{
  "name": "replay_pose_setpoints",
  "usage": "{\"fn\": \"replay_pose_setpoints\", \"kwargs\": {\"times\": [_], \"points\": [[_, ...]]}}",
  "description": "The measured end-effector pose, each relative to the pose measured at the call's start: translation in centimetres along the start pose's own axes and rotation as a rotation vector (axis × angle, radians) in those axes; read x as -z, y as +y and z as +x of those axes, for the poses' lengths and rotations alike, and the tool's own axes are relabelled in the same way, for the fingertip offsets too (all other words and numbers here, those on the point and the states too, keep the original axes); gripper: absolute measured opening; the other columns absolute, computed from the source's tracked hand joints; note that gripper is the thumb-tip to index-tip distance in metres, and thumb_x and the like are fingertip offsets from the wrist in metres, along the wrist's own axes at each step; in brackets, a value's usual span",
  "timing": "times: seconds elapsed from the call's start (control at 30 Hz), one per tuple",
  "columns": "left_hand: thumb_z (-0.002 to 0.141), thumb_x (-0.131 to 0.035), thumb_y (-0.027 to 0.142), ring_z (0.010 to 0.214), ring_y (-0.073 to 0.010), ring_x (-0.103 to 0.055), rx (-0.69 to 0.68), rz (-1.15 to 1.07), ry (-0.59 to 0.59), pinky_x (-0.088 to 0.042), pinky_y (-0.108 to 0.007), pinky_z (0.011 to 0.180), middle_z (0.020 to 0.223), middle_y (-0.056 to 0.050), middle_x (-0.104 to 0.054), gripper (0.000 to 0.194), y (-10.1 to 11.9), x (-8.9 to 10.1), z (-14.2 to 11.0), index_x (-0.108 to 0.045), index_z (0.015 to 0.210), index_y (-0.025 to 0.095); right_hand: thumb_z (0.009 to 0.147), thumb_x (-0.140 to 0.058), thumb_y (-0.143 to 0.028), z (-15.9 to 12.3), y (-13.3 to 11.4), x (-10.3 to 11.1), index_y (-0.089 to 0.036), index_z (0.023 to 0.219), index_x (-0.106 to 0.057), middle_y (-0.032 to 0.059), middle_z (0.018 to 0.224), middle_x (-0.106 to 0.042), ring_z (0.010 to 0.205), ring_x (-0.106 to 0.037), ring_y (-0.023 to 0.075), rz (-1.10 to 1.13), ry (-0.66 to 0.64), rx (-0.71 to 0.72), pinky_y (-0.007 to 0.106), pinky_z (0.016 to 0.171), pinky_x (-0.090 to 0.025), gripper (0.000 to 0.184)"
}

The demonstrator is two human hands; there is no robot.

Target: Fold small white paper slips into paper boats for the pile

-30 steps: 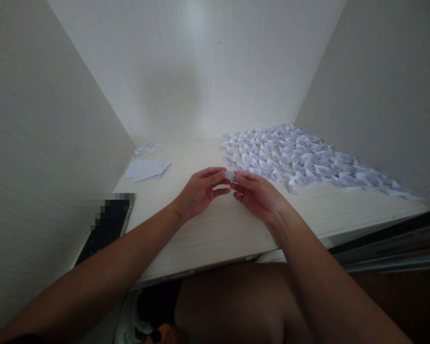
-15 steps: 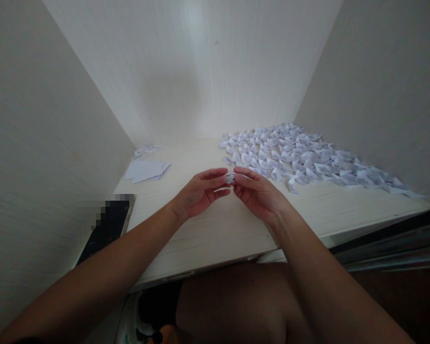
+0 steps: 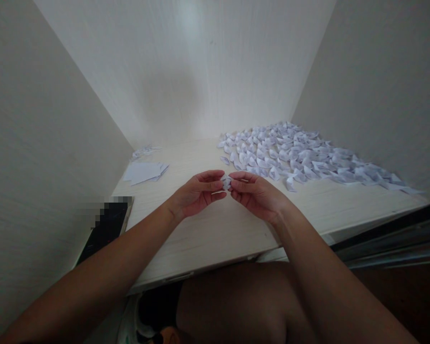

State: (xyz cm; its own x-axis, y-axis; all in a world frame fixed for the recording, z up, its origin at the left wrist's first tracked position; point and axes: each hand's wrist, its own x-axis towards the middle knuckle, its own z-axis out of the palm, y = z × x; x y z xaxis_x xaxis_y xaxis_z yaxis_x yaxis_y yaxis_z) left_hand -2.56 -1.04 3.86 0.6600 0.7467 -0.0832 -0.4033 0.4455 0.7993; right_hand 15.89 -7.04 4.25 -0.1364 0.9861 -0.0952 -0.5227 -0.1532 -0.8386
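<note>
A small folded piece of white paper [image 3: 226, 183] is held between both hands above the middle of the table. My left hand [image 3: 202, 192] pinches its left side between thumb and fingers. On the right side, my right hand [image 3: 253, 193] grips it the same way, fingertips close to those of the left. The fingers cover much of the paper, so its exact shape is hard to make out. Just beyond my right hand begins a spread of folded paper boats [image 3: 290, 153].
A stack of flat white paper sheets [image 3: 145, 173] lies at the left of the table [image 3: 200, 243]. Behind it sit narrow paper scraps [image 3: 145, 151]. A dark flat device [image 3: 109, 224], partly pixelated, rests at the left edge. Walls close in the left, back and right.
The folded paper appears turned slightly between my fingertips, with more of its face showing. Both hands sit a little lower and further left in view, and the view has shifted slightly.
</note>
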Motion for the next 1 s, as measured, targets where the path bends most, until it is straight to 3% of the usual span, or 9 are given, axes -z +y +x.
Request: {"fn": "replay_pose_setpoints", "kwargs": {"times": [0.2,0.47,0.73,1.0], "points": [[0.060,-0.092,0.002,0.074,-0.0131,-0.073,-0.006,0.033,-0.027,-0.062,-0.021,0.069,0.084,-0.002,-0.077,0.032,0.2,0.0,0.0,-0.080,0.087,0.016,0.055,-0.098,-0.024,-0.3,-0.4,0.1,-0.022,0.081,-0.080,-0.0020,0.079,-0.075,0.074,-0.066,0.0096,-0.079,-0.022,-0.016,0.024,0.073,-0.052,0.032],[0.065,-0.093,0.010,0.081,-0.0164,-0.073,-0.015,0.155,-0.050,-0.063,-0.029,0.077,0.089,-0.006,-0.077,0.028,0.0,0.4,0.0,-0.080,0.090,0.015,0.057,-0.095,-0.029,-0.1,-0.5,0.6,-0.022,0.082,-0.080,-0.0012,0.076,-0.073,0.070,-0.061,0.0111,-0.290,-0.033,0.102,0.029,0.069,-0.047,0.030],[0.066,-0.093,0.010,0.080,-0.0175,-0.073,0.013,0.174,-0.068,-0.062,-0.032,0.078,0.089,-0.005,-0.076,0.029,0.1,0.6,0.1,-0.077,0.090,0.013,0.055,-0.094,-0.029,-0.3,-0.7,0.6,-0.021,0.080,-0.079,-0.0002,0.074,-0.072,0.072,-0.061,0.0134,-0.335,-0.010,0.044,0.031,0.074,-0.047,0.031],[0.065,-0.094,0.010,0.079,-0.0163,-0.073,0.004,0.159,-0.017,-0.062,-0.028,0.075,0.089,-0.006,-0.077,0.030,-0.1,0.8,0.3,-0.077,0.089,0.012,0.055,-0.095,-0.033,-0.4,-0.1,-0.6,-0.020,0.079,-0.079,0.0004,0.080,-0.073,0.075,-0.062,0.0128,-0.285,0.029,0.045,0.030,0.075,-0.048,0.032]]}}
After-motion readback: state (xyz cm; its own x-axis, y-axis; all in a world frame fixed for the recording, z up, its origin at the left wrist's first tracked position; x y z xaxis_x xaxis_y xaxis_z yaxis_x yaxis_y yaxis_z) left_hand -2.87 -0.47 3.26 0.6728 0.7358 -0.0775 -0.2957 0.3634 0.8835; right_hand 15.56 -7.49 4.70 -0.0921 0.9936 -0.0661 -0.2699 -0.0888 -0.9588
